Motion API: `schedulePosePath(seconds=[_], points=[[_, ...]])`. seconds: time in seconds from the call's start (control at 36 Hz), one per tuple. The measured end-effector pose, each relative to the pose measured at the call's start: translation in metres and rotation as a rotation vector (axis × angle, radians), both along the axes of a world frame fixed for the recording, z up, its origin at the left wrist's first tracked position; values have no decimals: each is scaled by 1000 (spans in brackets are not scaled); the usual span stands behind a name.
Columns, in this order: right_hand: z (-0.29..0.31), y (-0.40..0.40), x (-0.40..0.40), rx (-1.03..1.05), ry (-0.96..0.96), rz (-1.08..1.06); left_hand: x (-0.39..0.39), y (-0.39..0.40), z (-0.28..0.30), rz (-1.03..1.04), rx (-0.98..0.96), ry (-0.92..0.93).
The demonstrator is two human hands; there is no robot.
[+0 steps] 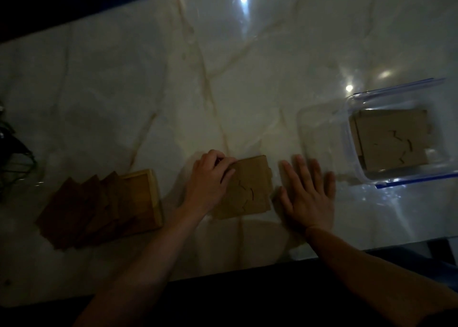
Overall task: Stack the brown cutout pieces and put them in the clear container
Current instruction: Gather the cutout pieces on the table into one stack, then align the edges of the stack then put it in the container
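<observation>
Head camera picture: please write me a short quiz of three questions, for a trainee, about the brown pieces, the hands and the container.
1. True or false: the clear container already holds brown pieces.
2. Which hand grips the small stack at the middle of the table? A) left B) right C) neither
3. Fill in: the fanned pieces at the left lean on a wooden ____.

Key
1. True.
2. A: the left hand curls over its far left corner; the right hand lies flat beside it, fingers straight.
3. Tray.
</observation>
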State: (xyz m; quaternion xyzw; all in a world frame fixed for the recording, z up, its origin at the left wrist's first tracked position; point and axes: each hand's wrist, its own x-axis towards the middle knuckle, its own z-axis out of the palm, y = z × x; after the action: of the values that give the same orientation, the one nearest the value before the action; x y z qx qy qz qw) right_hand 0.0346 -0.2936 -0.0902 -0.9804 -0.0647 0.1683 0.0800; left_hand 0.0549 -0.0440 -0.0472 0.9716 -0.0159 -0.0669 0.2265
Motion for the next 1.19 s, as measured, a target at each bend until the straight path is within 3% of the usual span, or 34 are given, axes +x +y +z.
schedulePosePath(seconds=[0.31, 0.44, 0.58, 0.75, 0.86, 0.97, 1.19], points=[[4, 0, -1, 10, -21, 0, -9, -1, -5, 15, 78, -68], [9, 2, 0, 8, -1, 7, -15, 0, 4, 309, -115, -65], [22, 1, 4, 98, 73, -2, -32, 8, 16, 620, -336, 54], [60, 23, 17, 218, 88, -152, -49, 14, 19, 787, -398, 283], [70, 46, 21, 346, 287, -325, -50, 7, 23, 764, -326, 372], [70, 68, 21, 474, 405, -482, -45, -9, 21, 724, -302, 422], [64, 80, 22, 561, 404, -649, -39, -20, 23, 841, -366, 485]])
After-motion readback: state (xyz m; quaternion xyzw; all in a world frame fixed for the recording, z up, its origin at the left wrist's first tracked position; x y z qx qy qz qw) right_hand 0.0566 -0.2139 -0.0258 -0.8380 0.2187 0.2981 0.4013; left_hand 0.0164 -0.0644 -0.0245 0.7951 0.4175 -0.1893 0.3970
